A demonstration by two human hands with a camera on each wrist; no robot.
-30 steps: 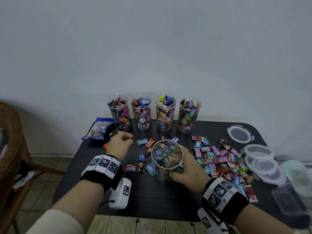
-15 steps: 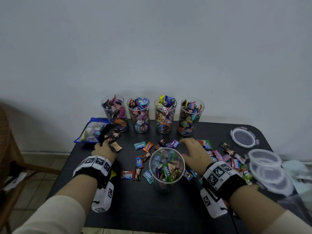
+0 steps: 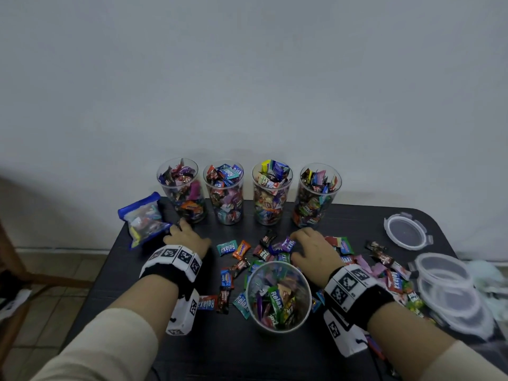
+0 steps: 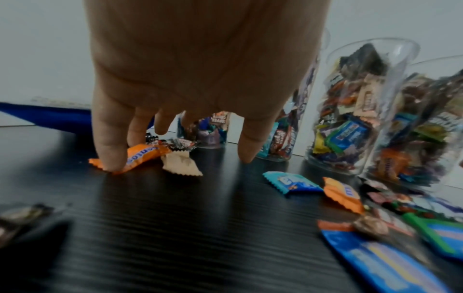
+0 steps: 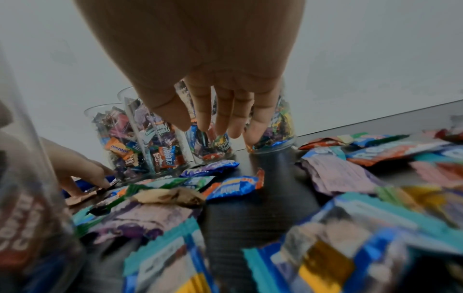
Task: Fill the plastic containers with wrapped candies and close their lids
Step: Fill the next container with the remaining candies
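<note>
Black table [image 3: 209, 350], set against a pale wall. Along its far edge, a row of four clear plastic containers [image 3: 270, 193], upright, each heaped with wrapped candies, lids off. A fifth container [image 3: 279, 296], partly filled, stands nearer the front edge, between the two forearms. Toward the right edge: one loose round lid [image 3: 406, 231] near the far right corner, and a stack of further lids [image 3: 450, 287] closer to the front. At the far left corner, a blue-edged candy bag [image 3: 144, 218], lying tilted. Loose wrapped candies [image 3: 384, 273] scattered across the middle and right of the table. Left hand [image 3: 187, 237]: fingers spread and extended down, a fingertip pressing an orange candy [image 4: 140, 156] to the table beside the bag; grip apart. Right hand [image 3: 316, 248]: fingers straight and slightly parted over the loose candies, holding nothing; grip apart.
</note>
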